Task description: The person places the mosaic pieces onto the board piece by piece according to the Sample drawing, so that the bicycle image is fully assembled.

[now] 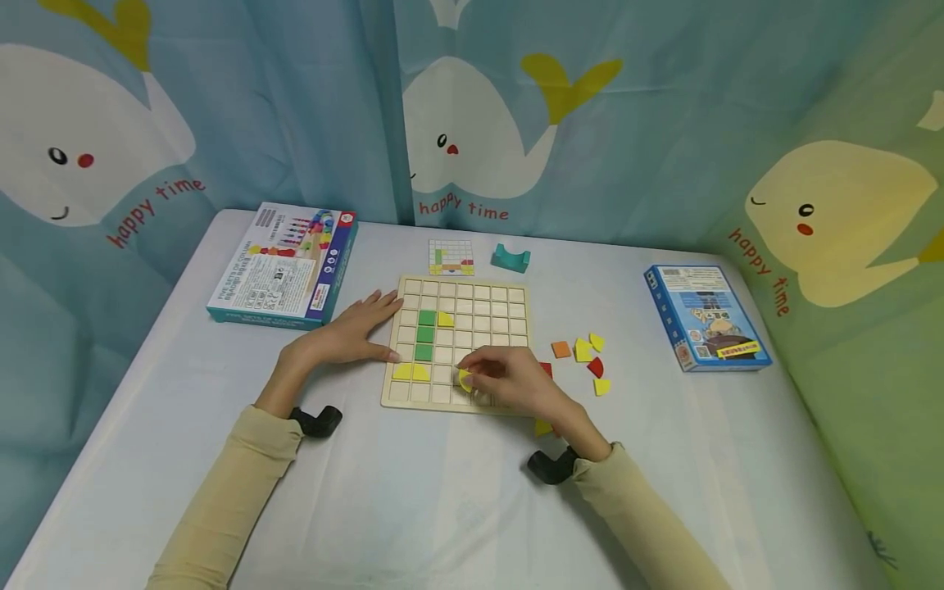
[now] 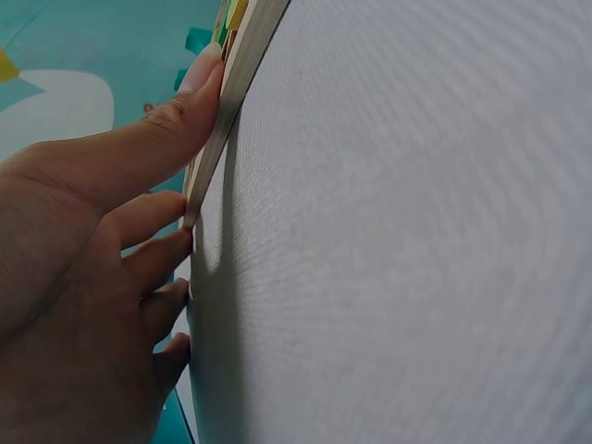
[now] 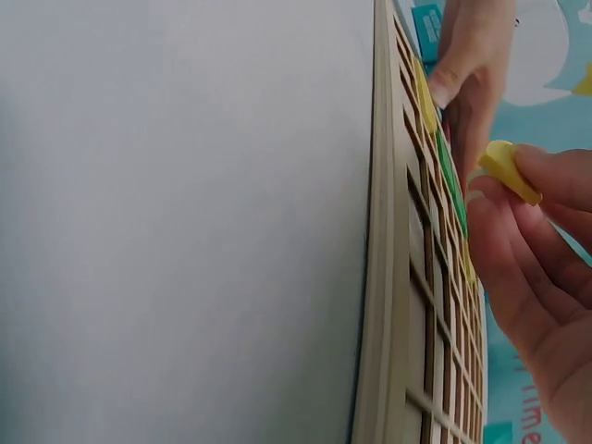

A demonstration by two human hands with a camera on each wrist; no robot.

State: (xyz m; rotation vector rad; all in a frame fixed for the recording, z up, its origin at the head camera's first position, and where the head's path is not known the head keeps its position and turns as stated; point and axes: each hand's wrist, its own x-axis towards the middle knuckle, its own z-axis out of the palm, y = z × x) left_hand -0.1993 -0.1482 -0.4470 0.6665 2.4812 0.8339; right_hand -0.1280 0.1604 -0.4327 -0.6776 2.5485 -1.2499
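Observation:
A wooden grid board point(image 1: 487, 291) lies on the table with green square tiles point(image 1: 424, 334) in a column and yellow quarter-round tiles point(image 1: 410, 372) in some cells. My left hand point(image 1: 352, 329) rests at the board's left edge, its thumb on the rim and its fingers spread along the side. Over the lower middle of the board, my right hand point(image 1: 509, 377) pinches a yellow tile point(image 3: 507, 170) between thumb and fingertips. In the right wrist view that tile is held apart from the grid. The right hand hides part of the board's lower right.
Loose yellow, red and orange tiles point(image 1: 561, 350) lie right of the board. Behind it are a pattern card point(image 1: 451, 257) and a teal holder point(image 1: 511, 258). One game box point(image 1: 283, 264) lies at left, another box point(image 1: 706, 318) at right.

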